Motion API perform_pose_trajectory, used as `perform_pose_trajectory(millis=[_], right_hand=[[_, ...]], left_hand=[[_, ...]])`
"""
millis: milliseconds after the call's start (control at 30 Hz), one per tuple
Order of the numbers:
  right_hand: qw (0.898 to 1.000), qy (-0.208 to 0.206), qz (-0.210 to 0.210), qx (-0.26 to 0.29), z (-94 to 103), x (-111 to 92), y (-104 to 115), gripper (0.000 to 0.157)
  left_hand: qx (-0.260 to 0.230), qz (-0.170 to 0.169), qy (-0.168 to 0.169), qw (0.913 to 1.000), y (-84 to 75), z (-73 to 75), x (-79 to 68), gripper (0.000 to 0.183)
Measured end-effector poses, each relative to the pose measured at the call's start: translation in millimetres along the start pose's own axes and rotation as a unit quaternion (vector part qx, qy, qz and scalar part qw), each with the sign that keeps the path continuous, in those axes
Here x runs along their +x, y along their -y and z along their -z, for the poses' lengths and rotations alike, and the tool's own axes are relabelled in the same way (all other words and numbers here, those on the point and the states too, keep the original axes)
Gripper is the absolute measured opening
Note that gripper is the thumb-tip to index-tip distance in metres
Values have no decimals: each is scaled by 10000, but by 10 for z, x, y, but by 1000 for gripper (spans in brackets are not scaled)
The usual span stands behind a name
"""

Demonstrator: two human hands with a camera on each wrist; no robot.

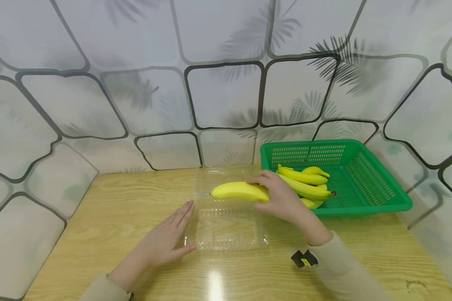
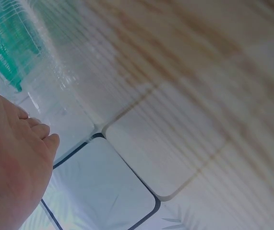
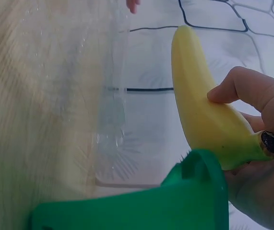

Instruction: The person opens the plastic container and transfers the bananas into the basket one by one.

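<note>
A yellow banana (image 1: 238, 191) is gripped in my right hand (image 1: 282, 196), held over a clear plastic clamshell box (image 1: 227, 230) on the table. In the right wrist view the thumb presses the side of the banana (image 3: 199, 96), and its dark stem end sits by the palm. My left hand (image 1: 165, 238) lies at the left edge of the box, fingers straight and together, thumb spread. The left wrist view shows this hand (image 2: 17, 153) from the side, with the see-through plastic beyond it.
A green plastic basket (image 1: 384, 200) stands at the right, against the wall side, with several bananas (image 1: 305, 177) in its left part. The wooden table (image 1: 113, 209) meets a patterned wall covering (image 1: 226, 96) behind. A black strap piece (image 1: 304, 258) shows at the right sleeve.
</note>
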State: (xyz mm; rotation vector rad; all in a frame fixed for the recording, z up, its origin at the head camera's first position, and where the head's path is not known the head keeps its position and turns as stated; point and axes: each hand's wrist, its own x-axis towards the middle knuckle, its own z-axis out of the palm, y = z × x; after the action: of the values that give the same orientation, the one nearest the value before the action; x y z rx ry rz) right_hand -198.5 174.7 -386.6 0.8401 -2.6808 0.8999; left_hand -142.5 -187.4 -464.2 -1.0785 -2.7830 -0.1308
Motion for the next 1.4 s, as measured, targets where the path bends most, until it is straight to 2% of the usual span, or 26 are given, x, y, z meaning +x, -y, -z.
perform_pose_trajectory(millis=[433, 800, 1033, 1400], right_hand=[[9993, -190, -321, -100, 226, -105, -197, 53], [9974, -293, -660, -76, 409, -271, -357, 50], [9950, -389, -879, -252, 535, -381, -495, 52], [9932, -513, -1019, -225, 656, -534, -676, 52]], left_hand=[[-72, 74, 75, 9999, 4, -23, -14, 101], [-93, 78, 87, 9999, 1, -17, -20, 101], [-145, 75, 91, 9998, -3, -3, -12, 101], [-128, 64, 119, 9998, -1, 12, 0, 101]])
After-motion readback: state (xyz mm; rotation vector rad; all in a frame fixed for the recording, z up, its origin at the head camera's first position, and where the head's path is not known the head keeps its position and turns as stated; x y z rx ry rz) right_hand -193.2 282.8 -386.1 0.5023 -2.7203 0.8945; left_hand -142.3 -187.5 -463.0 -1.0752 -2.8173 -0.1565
